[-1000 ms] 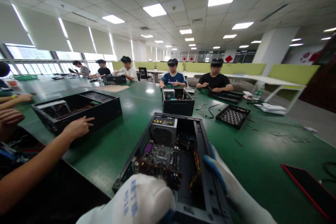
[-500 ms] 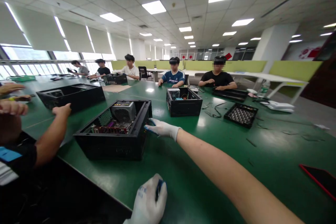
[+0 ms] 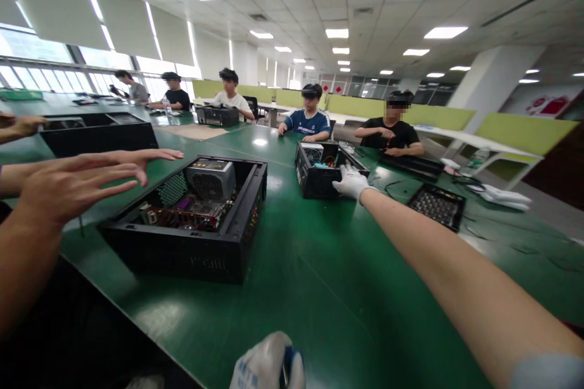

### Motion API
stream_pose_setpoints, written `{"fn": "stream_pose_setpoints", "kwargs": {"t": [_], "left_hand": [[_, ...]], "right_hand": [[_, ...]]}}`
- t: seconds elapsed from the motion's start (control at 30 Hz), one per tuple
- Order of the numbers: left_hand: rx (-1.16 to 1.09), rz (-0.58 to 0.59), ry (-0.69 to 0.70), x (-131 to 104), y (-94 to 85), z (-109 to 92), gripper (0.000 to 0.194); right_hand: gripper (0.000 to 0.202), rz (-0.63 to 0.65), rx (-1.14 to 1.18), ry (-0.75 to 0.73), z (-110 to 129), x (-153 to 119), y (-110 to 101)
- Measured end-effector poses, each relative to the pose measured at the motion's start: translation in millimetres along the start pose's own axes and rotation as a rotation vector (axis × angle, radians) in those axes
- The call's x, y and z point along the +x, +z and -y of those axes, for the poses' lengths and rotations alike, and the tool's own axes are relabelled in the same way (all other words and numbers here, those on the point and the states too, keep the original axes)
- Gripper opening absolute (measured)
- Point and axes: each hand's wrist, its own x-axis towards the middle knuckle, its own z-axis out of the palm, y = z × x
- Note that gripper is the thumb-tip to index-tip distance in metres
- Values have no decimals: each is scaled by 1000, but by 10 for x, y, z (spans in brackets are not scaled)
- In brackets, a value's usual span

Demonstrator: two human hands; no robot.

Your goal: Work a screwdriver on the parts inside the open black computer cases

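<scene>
My right hand [image 3: 350, 183], in a white glove, reaches out to the farther computer case [image 3: 319, 185]. Its fingers lie over the case's near right rim, with the thumb against the outer wall. That black case stands open-topped, with a fan and coloured wires inside. At the bottom edge is my left hand [image 3: 267, 364], gloved in white and blue, curled closed; what lies between its fingers is too dark to make out. A nearer black computer case [image 3: 182, 255] sits to the left, showing a grey power supply [image 3: 212, 182] and a circuit board [image 3: 196, 209].
A co-worker's bare hands [image 3: 91, 179] hover over the nearer case's left side. Another case [image 3: 100, 138] stands behind them. At right lie a black tray-like panel [image 3: 437, 206] and loose cables [image 3: 395, 185]. Several people sit across the green table [image 3: 301, 292].
My right hand has left the nearer case's right side and moved forward and right onto the farther case. The co-worker's hands have come toward the nearer case. My view has shifted.
</scene>
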Motion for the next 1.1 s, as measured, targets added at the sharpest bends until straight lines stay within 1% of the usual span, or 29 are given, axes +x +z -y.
{"fn": "stream_pose_setpoints", "kwargs": {"t": [0.03, 0.07, 0.1, 0.13, 0.17, 0.23, 0.27, 0.3, 0.33, 0.37, 0.4, 0.43, 0.47, 0.5, 0.53, 0.57, 0.63, 0.67, 0.7, 0.73, 0.77, 0.8, 0.83, 0.9, 1.0, 1.07, 1.1], "left_hand": [[-7, -17, -6, 97, -97, 33, 24], [-10, -39, -14, 221, -234, 93, 20], [-19, -68, -26, 371, -422, 185, 18], [-22, -104, -39, 543, -665, 316, 26], [-34, -161, -62, 726, -959, 487, 33], [-175, -324, -179, 1078, -1644, 926, 37], [-252, -398, -250, 1222, -1990, 1164, 36], [-329, -447, -317, 1331, -2304, 1387, 32], [-401, -470, -377, 1399, -2561, 1572, 29], [-454, -491, -419, 1425, -2740, 1697, 30], [-467, -513, -434, 1411, -2828, 1749, 32], [-458, -533, -422, 1361, -2814, 1718, 34], [-418, -540, -383, 1279, -2700, 1607, 34], [-351, -542, -321, 1169, -2493, 1428, 32], [-263, -507, -241, 1036, -2208, 1197, 27], [-156, -410, -172, 886, -1868, 940, 22], [47, -161, -82, 563, -1136, 442, 19], [67, -86, -61, 406, -798, 238, 19], [75, -39, -47, 263, -507, 81, 25], [85, -14, -39, 137, -270, -26, 26], [94, 6, -32, 33, -87, -87, 28], [101, 20, -27, -49, 49, -109, 28], [108, 33, -26, -110, 151, -98, 24], [125, 25, -20, -183, 298, -20, 15], [137, -69, 16, -222, 462, 126, 19], [120, -115, 26, -234, 526, 183, 19], [105, -120, 16, -240, 535, 192, 19]], "right_hand": [[47, 6, -28, -3, -21, 49, 25], [46, 10, -53, -6, -33, 94, 52], [46, 13, -75, -9, -39, 135, 76], [46, 15, -94, -11, -41, 172, 93], [45, 19, -110, -16, -42, 205, 99], [44, 41, -135, -33, -47, 262, 69], [43, 60, -144, -46, -51, 284, 33], [43, 81, -151, -59, -56, 298, -12], [42, 100, -157, -71, -60, 305, -63], [41, 116, -162, -82, -63, 301, -114], [41, 128, -167, -91, -63, 285, -163], [41, 135, -172, -99, -61, 256, -205], [41, 137, -177, -107, -56, 214, -240], [41, 137, -181, -116, -48, 158, -268], [41, 135, -184, -126, -38, 89, -291], [41, 132, -187, -139, -27, 7, -309], [42, 126, -187, -169, -5, -191, -347], [42, 123, -185, -187, 6, -306, -370], [42, 122, -183, -205, 15, -432, -399], [42, 122, -180, -224, 22, -569, -434], [41, 124, -177, -243, 27, -717, -476], [41, 127, -173, -264, 30, -878, -524], [41, 132, -169, -287, 31, -1050, -579], [42, 146, -157, -334, 26, -1427, -700], [43, 171, -129, -397, 6, -2041, -890], [41, 191, -106, -428, -16, -2445, -1005], [40, 201, -94, -439, -29, -2636, -1056]]}}
